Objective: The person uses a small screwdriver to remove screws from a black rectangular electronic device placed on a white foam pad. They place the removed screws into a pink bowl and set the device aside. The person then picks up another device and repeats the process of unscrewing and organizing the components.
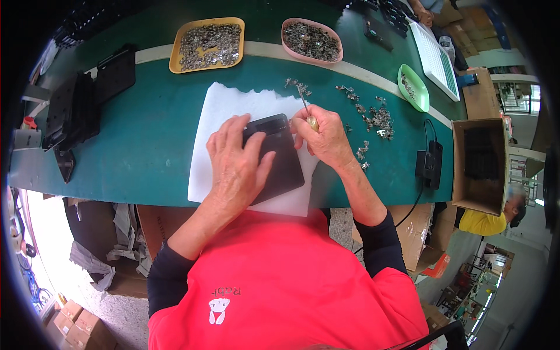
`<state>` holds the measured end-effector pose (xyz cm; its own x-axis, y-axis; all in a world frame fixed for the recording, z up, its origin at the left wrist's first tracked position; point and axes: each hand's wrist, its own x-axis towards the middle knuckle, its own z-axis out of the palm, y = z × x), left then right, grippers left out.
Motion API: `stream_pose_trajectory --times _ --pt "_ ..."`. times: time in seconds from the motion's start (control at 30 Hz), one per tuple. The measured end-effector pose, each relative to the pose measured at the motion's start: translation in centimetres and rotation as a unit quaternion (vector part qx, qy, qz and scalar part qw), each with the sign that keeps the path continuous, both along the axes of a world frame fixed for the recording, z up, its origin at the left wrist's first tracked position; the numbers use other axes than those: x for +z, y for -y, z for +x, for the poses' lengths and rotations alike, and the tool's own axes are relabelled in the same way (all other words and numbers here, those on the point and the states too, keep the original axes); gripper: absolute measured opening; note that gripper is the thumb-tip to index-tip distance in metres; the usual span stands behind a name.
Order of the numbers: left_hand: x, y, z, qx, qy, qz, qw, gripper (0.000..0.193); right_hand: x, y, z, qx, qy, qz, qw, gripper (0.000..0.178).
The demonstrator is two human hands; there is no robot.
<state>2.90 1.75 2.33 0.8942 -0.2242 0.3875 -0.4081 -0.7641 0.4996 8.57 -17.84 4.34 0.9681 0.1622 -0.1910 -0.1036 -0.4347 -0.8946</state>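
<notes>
A flat dark grey plastic panel [284, 169] with a recessed slot near its far edge lies on a white foam sheet [205, 131]. My left hand [236, 157] rests on the panel's left part, fingers spread. At the panel's far right corner, my right hand [324, 135] is closed round a screwdriver [313, 123] with a pale yellow handle. Its thin metal shaft points away from me, above the foam's edge. Whether the right fingertips also pinch a small part cannot be made out. Small metal clips [380, 121] lie loose in a scatter right of that hand.
Beyond the foam stand a yellow tray [173, 58] and a pink tray [287, 46] of small metal parts. A green dish [421, 100] sits at right, near a black power adapter [430, 163] and an open cardboard box [479, 207]. Black plastic pieces [73, 111] stack at left.
</notes>
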Motion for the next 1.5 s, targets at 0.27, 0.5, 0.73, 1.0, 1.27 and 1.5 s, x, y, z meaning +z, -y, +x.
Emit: stream_pose_trajectory --times 0.27,0.5,0.73,1.0,1.27,1.5 --pt "-0.6 1.1 -3.0 -0.029 -0.077 0.033 0.996 0.096 -1.1 -1.1 2.4 0.097 0.269 -0.121 0.951 0.015" --pt "0.1 -2.5 0.4 -0.165 -0.082 0.034 0.982 0.096 -1.6 0.3 1.1 0.066 0.265 -0.136 0.952 0.01" --pt "2.7 -8.1 2.5 -0.184 -0.17 0.108 0.962 0.087 -1.3 1.1 -3.4 0.05 0.24 -0.117 0.963 0.007" --pt "1.8 -8.0 11.7 0.012 -0.018 0.066 0.998 0.019 1.4 -0.1 -0.4 0.149 0.215 -0.071 0.963 0.007" --pt "-0.5 -5.6 18.6 0.067 -0.136 0.093 0.984 0.013 0.3 -2.1 2.9 0.253 0.277 -0.097 0.922 0.007" --pt "1.6 -5.0 20.1 0.071 -0.18 0.138 0.971 0.028 -0.5 -1.5 4.0 0.278 0.298 -0.087 0.909 0.007"
